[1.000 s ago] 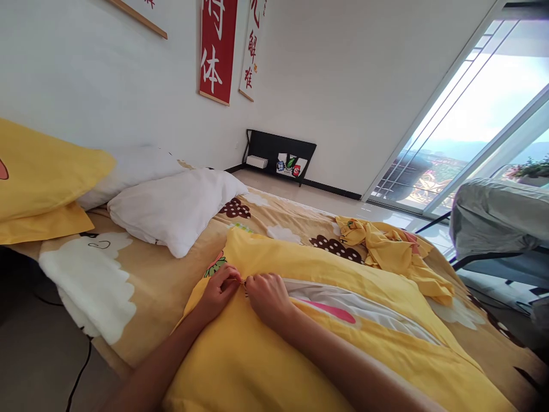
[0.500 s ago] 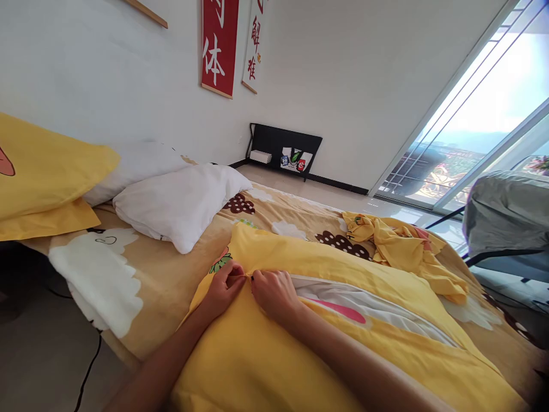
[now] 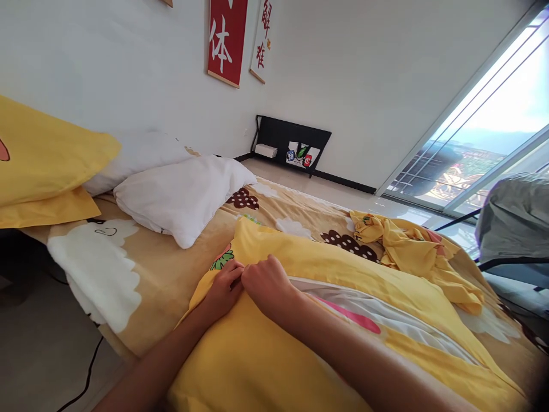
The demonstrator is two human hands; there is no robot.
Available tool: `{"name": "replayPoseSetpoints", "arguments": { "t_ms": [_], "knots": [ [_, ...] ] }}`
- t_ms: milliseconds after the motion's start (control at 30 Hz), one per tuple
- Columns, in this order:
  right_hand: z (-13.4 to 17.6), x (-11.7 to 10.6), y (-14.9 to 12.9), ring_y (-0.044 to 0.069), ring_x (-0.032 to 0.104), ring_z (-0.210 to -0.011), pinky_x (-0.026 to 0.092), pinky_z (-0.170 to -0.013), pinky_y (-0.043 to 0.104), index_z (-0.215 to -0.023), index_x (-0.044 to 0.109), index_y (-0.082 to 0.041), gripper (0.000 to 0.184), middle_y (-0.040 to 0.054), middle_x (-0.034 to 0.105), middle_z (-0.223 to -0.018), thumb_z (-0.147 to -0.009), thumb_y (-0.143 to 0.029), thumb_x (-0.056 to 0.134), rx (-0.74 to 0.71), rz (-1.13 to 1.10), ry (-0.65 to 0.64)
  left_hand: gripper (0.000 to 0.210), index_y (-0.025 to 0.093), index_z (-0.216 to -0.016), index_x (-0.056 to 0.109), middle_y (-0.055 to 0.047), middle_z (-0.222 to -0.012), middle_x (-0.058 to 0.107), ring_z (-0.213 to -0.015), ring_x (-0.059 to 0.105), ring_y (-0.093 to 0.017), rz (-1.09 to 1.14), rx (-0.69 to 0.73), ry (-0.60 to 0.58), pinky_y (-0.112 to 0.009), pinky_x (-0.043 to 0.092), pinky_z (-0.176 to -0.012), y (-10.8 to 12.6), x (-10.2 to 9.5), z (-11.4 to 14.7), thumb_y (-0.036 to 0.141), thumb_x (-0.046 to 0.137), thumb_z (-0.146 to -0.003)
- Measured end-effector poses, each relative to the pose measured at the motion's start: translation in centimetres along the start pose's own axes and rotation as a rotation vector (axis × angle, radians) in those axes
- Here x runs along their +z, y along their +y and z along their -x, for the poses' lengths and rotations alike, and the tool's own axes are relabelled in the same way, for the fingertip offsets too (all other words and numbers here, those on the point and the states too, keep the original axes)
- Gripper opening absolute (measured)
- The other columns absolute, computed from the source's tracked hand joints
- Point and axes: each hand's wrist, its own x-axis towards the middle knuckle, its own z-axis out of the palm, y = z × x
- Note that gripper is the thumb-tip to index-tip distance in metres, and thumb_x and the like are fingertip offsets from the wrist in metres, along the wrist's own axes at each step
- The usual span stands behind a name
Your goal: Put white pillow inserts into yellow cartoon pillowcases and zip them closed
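Observation:
A yellow pillowcase (image 3: 253, 360) lies on the bed in front of me, plumped out by what it holds. Its long slit gapes on the right, showing white filling (image 3: 386, 312) and a pink printed patch. At the left end of this slit, my left hand (image 3: 226, 286) pinches the fabric edge. Right beside it, touching, my right hand (image 3: 268, 286) is closed at the same edge, knuckles up. Its fingertips are hidden, so any small zip pull between them cannot be seen.
White pillows (image 3: 184, 197) and another yellow-cased pillow (image 3: 47, 166) lie to the left. A crumpled yellow cloth (image 3: 412, 252) rests on the patterned bedspread (image 3: 163, 286) at right. Beyond stand a black shelf (image 3: 291, 137) and a grey-covered chair (image 3: 514, 217).
My right hand has shifted slightly left, closing up against my left hand, and its wrist has rolled. The left hand keeps its pinch. The view has tilted down and swung a little left.

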Motion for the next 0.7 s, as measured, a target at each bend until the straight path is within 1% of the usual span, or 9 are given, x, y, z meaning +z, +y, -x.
{"name": "replayPoseSetpoints", "arguments": {
  "t_ms": [67, 100, 200, 300, 433, 500, 567, 633, 700],
  "knots": [
    [-0.2, -0.5, -0.3, 0.021, 0.067, -0.077, 0.046, -0.072, 0.034, -0.079, 0.063, -0.013, 0.011, 0.0069, 0.069, -0.082, -0.074, -0.004, 0.066, 0.006, -0.001, -0.012, 0.018, 0.018, -0.078, 0.061, -0.003, -0.084, 0.057, -0.079, 0.053, -0.014, 0.014, 0.003, 0.012, -0.024, 0.043, -0.069, 0.1, -0.1, -0.1, 0.015, 0.046, -0.087],
    [-0.2, -0.5, -0.5, 0.022, 0.066, -0.077, 0.047, -0.072, 0.035, -0.079, 0.063, -0.013, 0.01, 0.0073, 0.069, -0.083, -0.075, -0.004, 0.065, 0.012, -0.01, -0.014, 0.017, 0.018, -0.078, 0.06, -0.003, -0.084, 0.057, -0.078, 0.052, -0.014, 0.021, 0.001, 0.017, -0.024, 0.042, -0.068, 0.2, -0.1, -0.2, 0.015, 0.046, -0.087],
    [-0.3, -0.2, -1.2, 0.021, 0.066, -0.073, 0.048, -0.061, 0.032, -0.08, 0.064, -0.012, 0.015, 0.0084, 0.068, -0.083, -0.079, 0.0, 0.056, 0.04, -0.03, 0.005, 0.017, 0.018, -0.075, 0.058, -0.002, -0.082, 0.056, -0.078, 0.051, -0.014, 0.047, -0.01, 0.039, -0.024, 0.042, -0.068, 0.3, -0.2, -0.3, 0.016, 0.046, -0.087],
    [-0.5, 0.6, -2.3, 0.022, 0.064, -0.066, 0.047, -0.052, 0.032, -0.08, 0.065, -0.01, 0.021, 0.0088, 0.064, -0.076, -0.081, 0.002, 0.048, 0.068, 0.041, 0.014, 0.017, 0.018, -0.072, 0.055, -0.002, -0.08, 0.056, -0.076, 0.051, -0.015, 0.069, -0.028, 0.03, -0.025, 0.042, -0.066, 0.2, -0.2, -0.3, 0.017, 0.046, -0.086],
    [-0.9, 1.2, -3.4, 0.024, 0.063, -0.061, 0.045, -0.044, 0.031, -0.084, 0.065, -0.006, 0.026, 0.0116, 0.062, -0.071, -0.084, 0.002, 0.039, 0.176, 0.105, 0.007, 0.014, 0.019, -0.071, 0.055, -0.003, -0.079, 0.057, -0.074, 0.052, -0.016, 0.077, -0.032, 0.01, -0.026, 0.043, -0.065, -0.1, -0.1, -0.3, 0.019, 0.048, -0.084],
    [-1.1, 1.3, -3.4, 0.024, 0.064, -0.063, 0.047, -0.046, 0.031, -0.084, 0.065, -0.007, 0.026, 0.0111, 0.063, -0.073, -0.084, 0.001, 0.04, 0.173, 0.052, 0.001, 0.013, 0.019, -0.071, 0.055, -0.003, -0.079, 0.058, -0.073, 0.052, -0.016, 0.072, -0.037, 0.023, -0.026, 0.043, -0.065, 0.0, -0.2, -0.4, 0.02, 0.048, -0.082],
    [-1.2, 1.4, -3.0, 0.023, 0.065, -0.069, 0.051, -0.053, 0.033, -0.084, 0.065, -0.01, 0.023, 0.0096, 0.065, -0.077, -0.084, 0.0, 0.044, 0.135, -0.031, 0.007, 0.014, 0.019, -0.071, 0.056, -0.003, -0.079, 0.059, -0.073, 0.053, -0.016, 0.067, -0.049, 0.03, -0.026, 0.043, -0.065, 0.1, -0.3, -0.5, 0.02, 0.047, -0.082],
    [-1.0, 1.5, -2.4, 0.021, 0.066, -0.075, 0.053, -0.059, 0.032, -0.087, 0.066, -0.012, 0.017, 0.0089, 0.067, -0.082, -0.083, -0.004, 0.051, 0.108, -0.092, 0.039, 0.015, 0.019, -0.074, 0.058, -0.004, -0.08, 0.059, -0.074, 0.053, -0.016, 0.072, -0.061, 0.02, -0.026, 0.044, -0.066, 0.2, -0.4, -0.6, 0.021, 0.046, -0.083],
    [-0.6, 1.5, -1.5, 0.019, 0.067, -0.075, 0.052, -0.059, 0.028, -0.088, 0.065, -0.013, 0.011, 0.0094, 0.068, -0.085, -0.08, -0.009, 0.059, 0.1, -0.088, 0.104, 0.018, 0.019, -0.077, 0.06, -0.004, -0.082, 0.06, -0.076, 0.054, -0.017, 0.088, -0.063, 0.009, -0.026, 0.044, -0.067, 0.2, -0.5, -0.6, 0.023, 0.046, -0.086]
  ]
}}
